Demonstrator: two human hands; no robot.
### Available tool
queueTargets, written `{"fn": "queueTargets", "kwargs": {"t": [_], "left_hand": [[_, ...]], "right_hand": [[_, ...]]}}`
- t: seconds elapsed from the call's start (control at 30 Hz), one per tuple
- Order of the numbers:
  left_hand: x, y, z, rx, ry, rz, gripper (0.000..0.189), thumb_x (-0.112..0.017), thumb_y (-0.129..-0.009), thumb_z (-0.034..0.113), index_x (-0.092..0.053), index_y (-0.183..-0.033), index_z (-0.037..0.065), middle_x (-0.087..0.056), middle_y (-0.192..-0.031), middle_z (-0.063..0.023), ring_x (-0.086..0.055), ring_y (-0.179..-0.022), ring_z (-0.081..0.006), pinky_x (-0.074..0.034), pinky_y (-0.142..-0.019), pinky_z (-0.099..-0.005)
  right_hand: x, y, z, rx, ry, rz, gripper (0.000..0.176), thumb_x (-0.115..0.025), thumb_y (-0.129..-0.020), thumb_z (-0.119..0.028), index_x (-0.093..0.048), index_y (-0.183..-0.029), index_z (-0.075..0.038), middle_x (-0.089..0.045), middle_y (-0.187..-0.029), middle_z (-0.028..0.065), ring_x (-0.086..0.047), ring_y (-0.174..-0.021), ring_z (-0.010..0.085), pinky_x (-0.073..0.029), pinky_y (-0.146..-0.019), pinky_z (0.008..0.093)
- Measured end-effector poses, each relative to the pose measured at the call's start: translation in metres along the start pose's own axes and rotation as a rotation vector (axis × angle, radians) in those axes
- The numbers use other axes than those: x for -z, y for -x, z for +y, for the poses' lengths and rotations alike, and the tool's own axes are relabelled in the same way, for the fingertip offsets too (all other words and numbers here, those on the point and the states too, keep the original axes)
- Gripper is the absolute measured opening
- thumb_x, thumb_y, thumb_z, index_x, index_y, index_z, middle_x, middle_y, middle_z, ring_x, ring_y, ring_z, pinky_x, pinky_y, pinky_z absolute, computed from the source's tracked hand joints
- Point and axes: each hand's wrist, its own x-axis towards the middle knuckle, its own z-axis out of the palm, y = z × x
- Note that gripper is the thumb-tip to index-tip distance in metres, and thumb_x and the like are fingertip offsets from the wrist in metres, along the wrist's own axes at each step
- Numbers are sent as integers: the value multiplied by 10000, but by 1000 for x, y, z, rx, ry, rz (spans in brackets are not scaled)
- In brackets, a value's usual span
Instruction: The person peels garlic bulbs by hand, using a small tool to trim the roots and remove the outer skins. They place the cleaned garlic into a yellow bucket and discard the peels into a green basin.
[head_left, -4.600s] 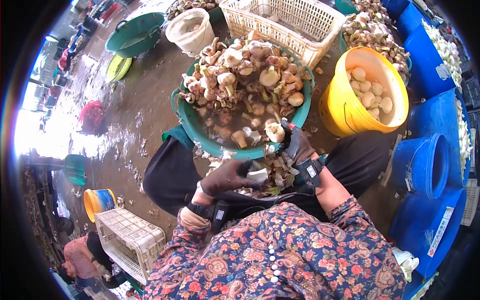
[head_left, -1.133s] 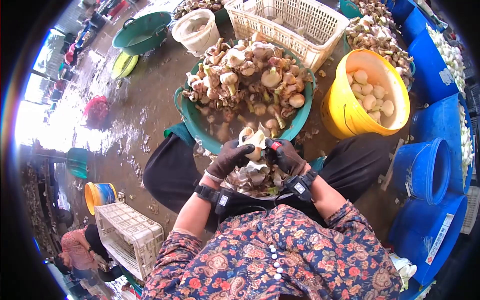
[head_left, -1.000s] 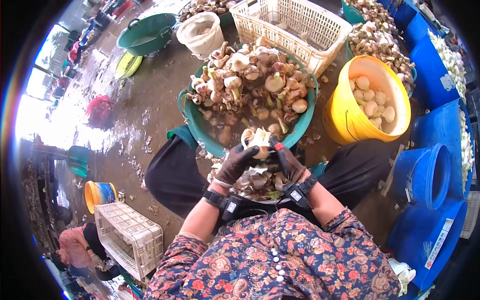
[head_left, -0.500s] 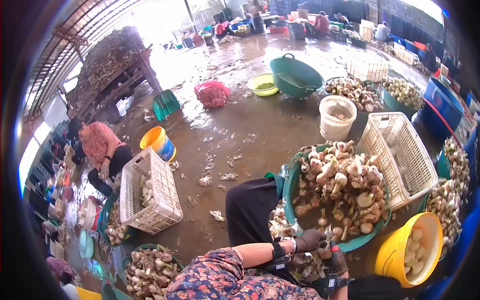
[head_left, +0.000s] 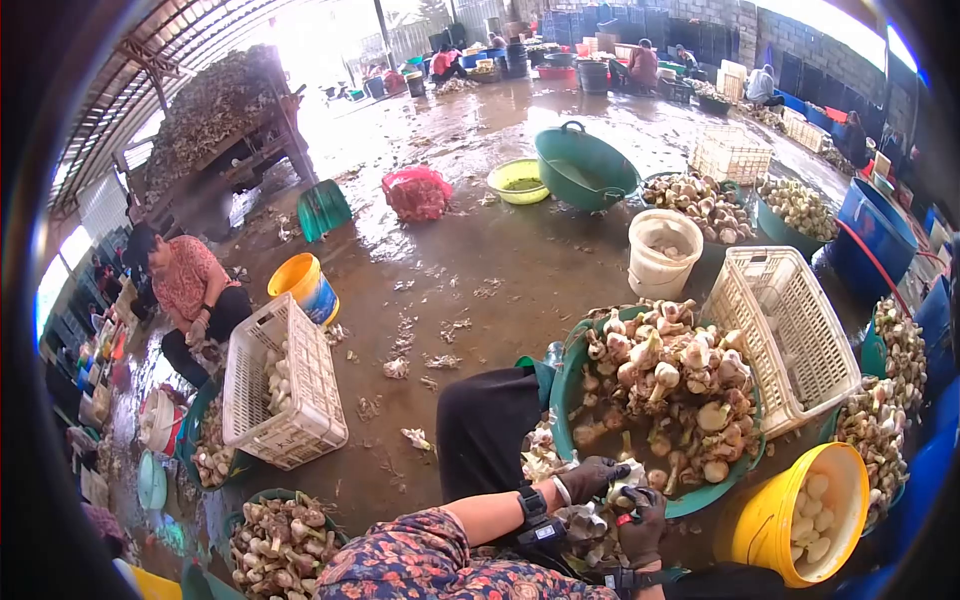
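Observation:
My left hand (head_left: 592, 480), in a dark glove, is closed on a garlic bulb (head_left: 629, 474) with pale skin. Facing it, my right hand (head_left: 643, 528), also gloved, grips a small tool with a red handle (head_left: 627, 519); its working end cannot be made out. Both hands are close together at the near rim of a green tub (head_left: 567, 400), above loose peelings. Inside that tub is a heap of unpeeled garlic bulbs (head_left: 690, 370) with stems. A yellow bucket (head_left: 745, 530) to the right of my right hand holds peeled white garlic (head_left: 812, 515).
A white plastic crate (head_left: 830, 345) stands beyond the tub, near a white bucket (head_left: 655, 262). At left, a co-worker (head_left: 190, 290) sits by another crate (head_left: 310, 420). Garlic piles (head_left: 280, 540) flank me. A loaded truck (head_left: 215, 130) stands at the back on the wet, littered floor.
The garlic bulb between my hands has turned, and its pale skin shows more. The red-handled tool has tipped lower in my right hand. The whole view has shifted slightly.

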Motion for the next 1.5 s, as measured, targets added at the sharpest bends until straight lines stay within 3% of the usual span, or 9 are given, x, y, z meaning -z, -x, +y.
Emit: {"fn": "queueTargets", "kwargs": {"t": [0.17, 0.27, 0.53, 0.57, 0.67, 0.8, 1.13, 1.4, 1.5], "left_hand": [[-6, 35, 26, -322, 190, -92, 336, -482, -930, 260, -557, -1119, -8, -595, -1064, -40, -534, -945, -98, -422, -848, -239], [-5, 41, 33, -327, 79, -252, 326, -513, -913, 308, -576, -1034, 12, -578, -921, 10, -497, -811, -69, -425, -720, -240], [-7, 60, 48, -304, 66, -369, 366, -556, -886, 300, -556, -1111, 11, -589, -981, -2, -502, -870, -72, -425, -773, -228], [-6, 63, 53, -335, 216, -444, 368, -562, -882, 302, -557, -1108, 12, -592, -985, -7, -505, -869, -69, -426, -773, -228], [-6, 80, 76, -330, 273, -405, 387, -565, -871, 323, -564, -1097, 9, -602, -1019, -31, -532, -871, -83, -439, -752, -255], [-11, 61, 53, -304, -1203, -266, 586, -663, -743, 386, -508, -1173, 18, -588, -998, -201, -575, -908, -320, -445, -793, -387], [-51, 28, 5, -736, -724, 23, 211, -679, -675, 226, -664, -859, 126, -553, -856, -94, -563, -826, -294, -453, -705, -374], [-51, 37, 6, -694, -954, -16, 195, -621, -688, 207, -634, -829, 73, -618, -779, -126, -592, -736, -339, -461, -636, -416], [-18, 57, 3, -770, -1041, -295, 146, -574, -715, 108, -657, -832, 77, -622, -756, -164, -612, -718, -286, -486, -645, -376]], "right_hand": [[-14, 9, 24, -730, -870, 228, 196, -597, -826, -203, -583, -926, -35, -592, -862, 54, -565, -764, 226, -455, -754, 377], [-15, 7, 49, -1010, -1656, 167, 271, -540, -856, -306, -567, -865, -37, -599, -819, 53, -593, -748, 200, -493, -730, 329], [10, 7, 52, -1042, -1724, 190, 300, -457, -830, -317, -590, -945, -74, -629, -903, 81, -608, -815, 249, -508, -674, 408], [-5, 18, 70, -557, -909, 150, 282, -475, -820, -306, -593, -947, -84, -622, -871, 58, -600, -779, 218, -504, -644, 370], [-1, 32, 89, -644, -813, 297, 234, -549, -761, -169, -571, -969, -65, -578, -838, 17, -564, -730, 167, -480, -652, 299], [11, 15, 46, -527, -495, 247, 324, -585, -666, 1, -556, -988, -20, -573, -863, 40, -543, -768, 126, -448, -663, 255], [-14, 11, 51, -929, -1383, 18, 261, -447, -879, -295, -572, -875, -66, -609, -813, 57, -599, -680, 180, -489, -546, 290], [-20, 27, 32, -307, -431, 133, 338, -511, -751, 75, -532, -1069, -36, -588, -964, 71, -570, -788, 149, -487, -667, 260], [10, -3, 26, -634, -1708, -27, 382, -427, -832, -303, -520, -1114, -63, -576, -942, 90, -554, -774, 218, -484, -706, 365]]}}
